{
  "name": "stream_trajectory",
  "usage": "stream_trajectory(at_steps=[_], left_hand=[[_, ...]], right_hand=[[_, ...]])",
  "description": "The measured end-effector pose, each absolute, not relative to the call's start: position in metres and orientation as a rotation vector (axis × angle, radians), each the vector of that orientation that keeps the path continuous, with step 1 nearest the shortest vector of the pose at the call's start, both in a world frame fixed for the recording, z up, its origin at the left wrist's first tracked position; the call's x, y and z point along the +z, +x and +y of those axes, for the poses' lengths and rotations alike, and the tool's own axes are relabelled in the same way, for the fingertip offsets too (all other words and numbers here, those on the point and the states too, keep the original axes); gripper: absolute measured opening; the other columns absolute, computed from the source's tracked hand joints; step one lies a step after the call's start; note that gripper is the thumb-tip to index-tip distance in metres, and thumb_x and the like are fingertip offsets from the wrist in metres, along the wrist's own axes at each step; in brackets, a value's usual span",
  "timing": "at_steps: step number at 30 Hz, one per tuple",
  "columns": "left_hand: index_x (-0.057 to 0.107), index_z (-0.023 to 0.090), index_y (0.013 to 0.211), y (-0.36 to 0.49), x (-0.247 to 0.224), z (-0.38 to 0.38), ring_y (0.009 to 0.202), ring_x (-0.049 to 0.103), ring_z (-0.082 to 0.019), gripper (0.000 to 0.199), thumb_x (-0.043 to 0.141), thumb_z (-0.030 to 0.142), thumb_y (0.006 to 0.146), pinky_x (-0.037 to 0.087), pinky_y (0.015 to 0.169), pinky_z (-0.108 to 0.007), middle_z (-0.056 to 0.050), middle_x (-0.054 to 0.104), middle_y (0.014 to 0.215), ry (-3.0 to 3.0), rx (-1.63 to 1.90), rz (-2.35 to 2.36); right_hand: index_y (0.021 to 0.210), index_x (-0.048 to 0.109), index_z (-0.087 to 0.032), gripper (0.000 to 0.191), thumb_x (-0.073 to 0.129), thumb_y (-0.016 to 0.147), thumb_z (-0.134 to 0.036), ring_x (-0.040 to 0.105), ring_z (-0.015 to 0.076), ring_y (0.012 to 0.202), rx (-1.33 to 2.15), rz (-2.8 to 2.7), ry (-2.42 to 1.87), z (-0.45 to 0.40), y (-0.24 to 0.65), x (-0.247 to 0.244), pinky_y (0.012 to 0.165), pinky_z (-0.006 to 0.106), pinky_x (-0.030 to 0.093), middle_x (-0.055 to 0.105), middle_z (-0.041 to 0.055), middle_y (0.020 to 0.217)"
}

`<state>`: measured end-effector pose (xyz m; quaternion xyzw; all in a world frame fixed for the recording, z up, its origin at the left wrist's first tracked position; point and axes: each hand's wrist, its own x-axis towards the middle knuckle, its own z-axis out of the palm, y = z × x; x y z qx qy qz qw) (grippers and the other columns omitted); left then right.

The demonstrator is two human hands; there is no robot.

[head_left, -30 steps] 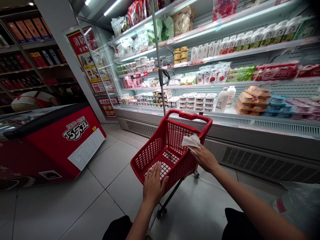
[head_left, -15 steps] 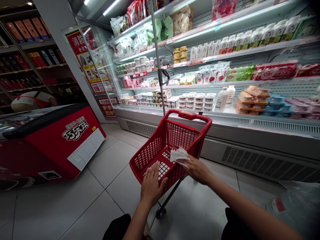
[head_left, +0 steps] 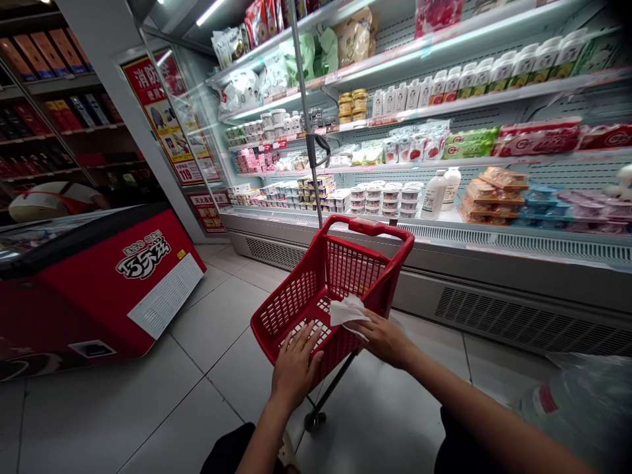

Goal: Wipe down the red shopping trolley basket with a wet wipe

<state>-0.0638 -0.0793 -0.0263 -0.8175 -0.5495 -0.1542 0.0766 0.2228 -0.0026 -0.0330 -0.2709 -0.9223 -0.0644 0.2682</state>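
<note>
A red plastic shopping cart [head_left: 355,263] with lattice walls stands on the floor in front of me, its handle at the far end. My left hand [head_left: 295,362] lies on the cart's near rim, fingers extended over the basket and thumb apart. In my right hand [head_left: 380,336] is a white wipe [head_left: 348,311], pressed against the cart's right side rim. Part of the wipe hangs over the inside of the basket. My right fingertips are partly covered by it.
Behind the cart runs a refrigerated display [head_left: 464,250] stocked with yogurt cups, bottles and bags. A red chest freezer [head_left: 99,296] stands at left, with a stooping person [head_left: 59,201] behind it. Wrapped clear plastic bottles [head_left: 577,401] sit at lower right.
My right hand and the wipe have shifted slightly toward me along the cart's side rim. My left hand stays on the near rim. The whole view has drifted slightly left.
</note>
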Motion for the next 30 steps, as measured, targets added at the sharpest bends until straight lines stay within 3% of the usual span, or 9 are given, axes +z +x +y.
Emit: stream_trajectory(at_steps=[4, 8, 12, 18, 22, 25, 30], left_hand=[[0.026, 0.042, 0.16, -0.068, -0.019, -0.079, 0.149, 0.041, -0.016, 0.052, 0.034, 0.037, 0.11, 0.035, 0.123, -0.043, 0.006, 0.045, 0.161, -2.555, -0.411, -1.563], [0.028, 0.042, 0.16, -0.067, -0.016, -0.079, 0.149, 0.042, -0.017, 0.051, 0.034, 0.037, 0.11, 0.036, 0.122, -0.043, 0.007, 0.046, 0.16, -2.564, -0.421, -1.556], [0.03, 0.042, 0.16, -0.061, -0.021, -0.081, 0.148, 0.044, -0.017, 0.05, 0.033, 0.037, 0.109, 0.039, 0.121, -0.042, 0.006, 0.043, 0.162, -2.515, -0.448, -1.582], [0.003, 0.026, 0.166, -0.054, -0.031, -0.083, 0.144, 0.05, -0.021, 0.068, 0.033, 0.043, 0.108, 0.04, 0.118, -0.042, -0.008, 0.044, 0.162, -2.365, -0.563, -1.703], [-0.01, 0.022, 0.165, -0.055, -0.032, -0.084, 0.143, 0.051, -0.021, 0.076, 0.035, 0.047, 0.108, 0.041, 0.117, -0.043, -0.012, 0.042, 0.163, -2.322, -0.592, -1.736], [-0.014, 0.021, 0.164, -0.055, -0.031, -0.084, 0.143, 0.051, -0.021, 0.079, 0.035, 0.047, 0.108, 0.042, 0.116, -0.042, -0.011, 0.046, 0.16, -2.306, -0.597, -1.762], [-0.014, 0.022, 0.164, -0.043, -0.032, -0.081, 0.143, 0.051, -0.022, 0.078, 0.033, 0.048, 0.108, 0.041, 0.116, -0.044, -0.013, 0.047, 0.159, -2.294, -0.656, -1.802]], right_hand=[[0.143, 0.06, -0.027, 0.043, 0.047, 0.103, -0.019, 0.054, 0.0274, 0.139, -0.21, -2.402, -0.95, 0.034, 0.265, -0.018, 0.12, 0.05, 0.043, 0.067, 0.0024, 0.14], [0.145, 0.059, -0.024, 0.043, 0.043, 0.106, -0.028, 0.047, 0.0302, 0.145, -0.272, -2.255, -1.175, 0.06, 0.297, -0.001, 0.122, 0.053, 0.04, 0.063, 0.0051, 0.145], [0.145, 0.06, -0.023, 0.043, 0.04, 0.106, -0.026, 0.041, 0.0286, 0.149, -0.252, -2.225, -1.179, 0.039, 0.271, -0.006, 0.122, 0.052, 0.041, 0.063, 0.0055, 0.145], [0.152, 0.05, -0.024, 0.053, 0.049, 0.101, -0.015, 0.037, 0.0265, 0.151, -0.086, -2.386, -0.826, -0.034, 0.19, -0.037, 0.122, 0.049, 0.042, 0.06, 0.0056, 0.148], [0.15, 0.053, -0.025, 0.051, 0.052, 0.1, -0.017, 0.042, 0.0251, 0.148, -0.073, -2.45, -0.661, -0.024, 0.203, -0.036, 0.121, 0.049, 0.042, 0.061, 0.006, 0.148], [0.143, 0.06, -0.026, 0.042, 0.048, 0.103, -0.019, 0.048, 0.0256, 0.145, -0.128, -2.411, -0.825, 0.016, 0.244, -0.024, 0.12, 0.049, 0.044, 0.064, 0.0048, 0.143], [0.151, 0.053, -0.026, 0.045, 0.041, 0.107, -0.027, 0.038, 0.0265, 0.151, -0.202, -2.259, -1.15, 0.051, 0.277, -0.015, 0.123, 0.052, 0.039, 0.059, 0.0037, 0.15]])
